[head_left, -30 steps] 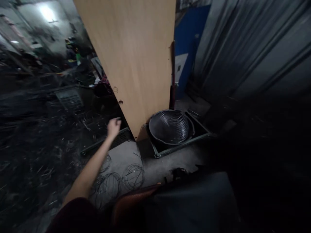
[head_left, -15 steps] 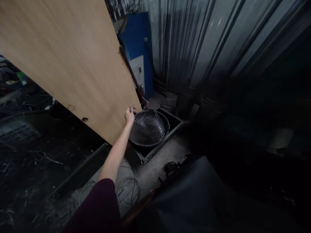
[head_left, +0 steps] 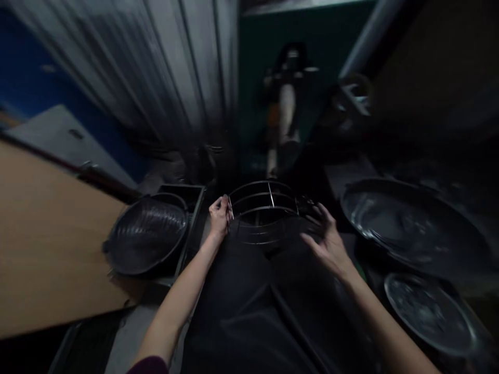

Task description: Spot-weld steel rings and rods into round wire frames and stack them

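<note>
1. Head view: your left hand (head_left: 219,215) pinches one end of the wire frame (head_left: 272,196); your right hand (head_left: 312,224), fingers parted, is near the other.
2. Held one-sided, the frame could tip onto the black cloth (head_left: 241,291) beneath.
3. Around: basin (head_left: 146,239), wooden panel (head_left: 50,234), corrugated wall (head_left: 175,62), dim light.

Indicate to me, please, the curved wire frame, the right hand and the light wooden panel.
Curved wire frame (head_left: 271,195): head view, on its bright cross wire.
Right hand (head_left: 330,243): head view, on the middle of the open hand.
Light wooden panel (head_left: 54,234): head view, on its flat face.
</note>
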A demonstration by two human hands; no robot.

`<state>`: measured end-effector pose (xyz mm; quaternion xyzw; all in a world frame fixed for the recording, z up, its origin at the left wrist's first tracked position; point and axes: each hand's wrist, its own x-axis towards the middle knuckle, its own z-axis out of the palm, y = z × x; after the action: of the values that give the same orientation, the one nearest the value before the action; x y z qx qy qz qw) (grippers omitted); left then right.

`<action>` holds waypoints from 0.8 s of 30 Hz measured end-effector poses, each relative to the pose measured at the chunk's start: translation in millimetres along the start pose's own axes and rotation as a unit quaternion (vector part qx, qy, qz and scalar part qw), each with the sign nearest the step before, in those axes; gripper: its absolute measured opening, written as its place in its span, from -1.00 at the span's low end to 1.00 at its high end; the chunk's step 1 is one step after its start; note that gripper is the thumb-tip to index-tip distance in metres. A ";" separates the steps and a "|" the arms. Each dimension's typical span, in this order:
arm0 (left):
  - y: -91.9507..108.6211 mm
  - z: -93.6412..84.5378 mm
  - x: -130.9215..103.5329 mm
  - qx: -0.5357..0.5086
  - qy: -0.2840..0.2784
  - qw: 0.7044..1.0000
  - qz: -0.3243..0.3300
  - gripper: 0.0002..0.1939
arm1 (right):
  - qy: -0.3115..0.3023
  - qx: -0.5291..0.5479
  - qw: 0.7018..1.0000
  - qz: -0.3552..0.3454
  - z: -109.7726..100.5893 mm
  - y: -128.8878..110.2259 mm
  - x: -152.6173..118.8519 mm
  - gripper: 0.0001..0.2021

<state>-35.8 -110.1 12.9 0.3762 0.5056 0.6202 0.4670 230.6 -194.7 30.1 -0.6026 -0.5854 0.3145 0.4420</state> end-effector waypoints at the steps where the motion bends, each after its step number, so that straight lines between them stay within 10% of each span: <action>1: -15.5 10.0 -6.6 0.038 -0.035 0.999 -0.006 -0.49 | -0.022 0.007 1.000 0.007 -2.8 10.0 2.8 -0.22; 8: -66.6 -1.4 -18.8 0.344 -0.286 0.892 0.063 -0.69 | -0.150 -0.058 0.985 0.055 -35.4 51.3 -14.1 -0.50; 13: -60.4 2.0 -30.2 0.367 -0.269 0.887 0.082 -0.45 | 0.060 -0.099 0.993 0.022 -110.9 59.3 80.0 -0.66; 16: -52.9 14.7 -36.1 0.396 -0.325 0.849 0.127 -0.14 | 0.096 -0.323 0.925 0.176 -147.7 97.8 135.7 -0.69; 19: -54.0 20.7 -37.5 0.425 -0.350 0.825 0.130 -0.31 | -0.002 -0.405 0.845 0.350 -165.7 149.4 139.1 -0.72; 24: -68.3 5.3 -36.7 0.426 -0.318 0.837 0.130 -0.50 | -0.013 -0.344 0.852 0.394 -168.9 199.9 99.3 -0.87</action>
<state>-7.0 -140.2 -52.7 0.7769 0.4901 0.2450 0.3103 479.0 -109.7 -66.7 -0.8921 -0.3754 0.2485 0.0376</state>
